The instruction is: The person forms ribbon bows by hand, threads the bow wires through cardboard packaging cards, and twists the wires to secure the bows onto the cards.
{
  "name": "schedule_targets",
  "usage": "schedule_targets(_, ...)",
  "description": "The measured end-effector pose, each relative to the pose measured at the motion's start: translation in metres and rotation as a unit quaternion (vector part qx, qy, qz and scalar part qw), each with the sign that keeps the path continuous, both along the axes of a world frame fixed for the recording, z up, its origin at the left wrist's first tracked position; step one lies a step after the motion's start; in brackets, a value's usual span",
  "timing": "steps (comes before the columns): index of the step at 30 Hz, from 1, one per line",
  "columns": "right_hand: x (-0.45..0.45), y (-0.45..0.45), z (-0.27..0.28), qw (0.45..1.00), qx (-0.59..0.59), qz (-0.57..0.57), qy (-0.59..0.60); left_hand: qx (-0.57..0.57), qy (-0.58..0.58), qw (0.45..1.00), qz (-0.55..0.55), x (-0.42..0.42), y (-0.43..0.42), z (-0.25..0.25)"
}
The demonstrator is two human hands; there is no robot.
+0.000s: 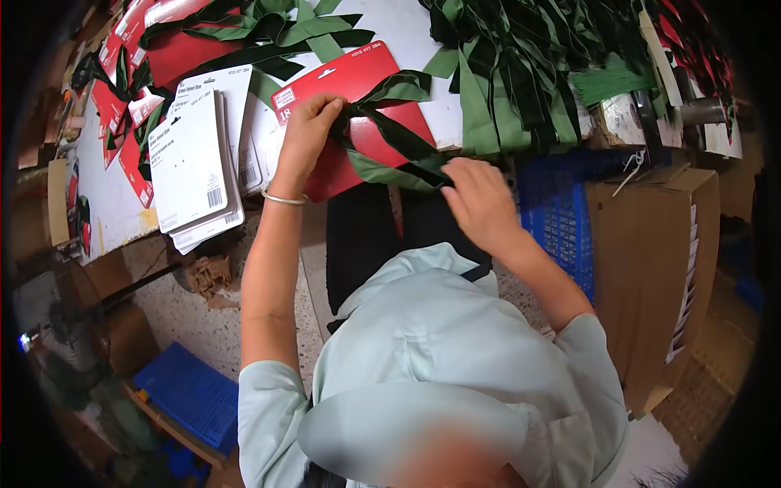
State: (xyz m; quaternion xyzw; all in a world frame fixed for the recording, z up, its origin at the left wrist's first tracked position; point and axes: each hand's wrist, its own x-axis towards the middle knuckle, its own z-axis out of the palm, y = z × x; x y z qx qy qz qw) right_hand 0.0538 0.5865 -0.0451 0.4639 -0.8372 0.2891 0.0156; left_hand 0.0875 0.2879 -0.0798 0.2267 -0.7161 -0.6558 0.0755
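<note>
A red card (301, 81) with a hang hole and printing lies at the near edge of the white table, partly overhanging it. On it sits a dark green velvet bow (386, 130) with lighter green undersides, its loops and tails spread to the right. My left hand (311, 134), with a bangle at the wrist, is closed in a pinch at the bow's middle, over the card's left part. My right hand (484, 203) has its thumb and fingers at the end of a lower ribbon part of the bow. The fingertips' exact hold is partly hidden.
White barcoded cards (191, 167) are stacked at the left table edge. Beyond them lie red cards with bows (122, 106). A large heap of green ribbons (521, 81) covers the right. Below stand a blue plastic crate (557, 224) and a cardboard box (634, 268).
</note>
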Motion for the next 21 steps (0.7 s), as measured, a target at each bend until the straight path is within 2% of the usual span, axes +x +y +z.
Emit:
schedule_targets(2,0.010,-0.019,-0.013,0.991,-0.059,0.011,-0.117,0.002,0.001,1.000,-0.010,0.000,-0.003,0.001)
schedule_targets(4,0.015,-0.034,-0.040,0.985,-0.055,-0.017,-0.160,0.016,0.004,1.000,-0.012,0.000,-0.005,0.002)
schedule_targets(6,0.015,-0.042,-0.072,0.962,0.008,-0.043,-0.268,0.015,0.004,1.000,-0.014,0.000,-0.006,0.001)
schedule_targets(7,0.017,-0.048,-0.081,0.957,-0.062,-0.037,-0.280,0.017,0.001,1.000,-0.014,0.002,-0.005,0.001)
schedule_targets(8,0.019,-0.048,-0.085,0.957,-0.061,-0.036,-0.281,0.018,0.000,1.000,-0.014,0.003,-0.004,0.001)
schedule_targets(10,0.017,-0.049,-0.066,0.916,-0.063,0.004,-0.397,0.003,-0.012,1.000,-0.020,0.003,-0.002,0.007)
schedule_targets(11,0.017,-0.048,-0.053,0.915,-0.062,0.004,-0.398,0.004,-0.013,1.000,-0.020,0.003,-0.002,0.008)
schedule_targets(13,0.019,-0.040,-0.030,0.875,-0.075,0.000,-0.477,-0.006,-0.015,0.999,-0.027,0.004,-0.002,0.008)
schedule_targets(16,0.005,-0.036,-0.042,0.950,-0.085,0.008,-0.301,-0.007,-0.008,1.000,-0.027,0.004,-0.002,0.005)
schedule_targets(17,0.001,-0.036,-0.052,0.948,0.002,0.013,-0.317,-0.006,-0.006,1.000,-0.027,0.004,-0.001,0.004)
schedule_targets(18,0.005,-0.038,-0.070,0.944,-0.003,0.028,-0.329,-0.008,0.000,1.000,-0.026,0.004,-0.001,0.003)
schedule_targets(19,0.010,-0.048,-0.076,0.939,-0.008,0.043,-0.342,-0.010,0.005,1.000,-0.023,0.005,-0.001,0.003)
schedule_targets(20,0.013,-0.056,-0.079,0.910,0.029,0.037,-0.411,-0.011,0.006,1.000,-0.022,0.006,-0.001,0.004)
schedule_targets(21,0.014,-0.065,-0.079,0.911,0.029,0.037,-0.410,-0.013,-0.002,1.000,-0.020,0.005,0.001,0.005)
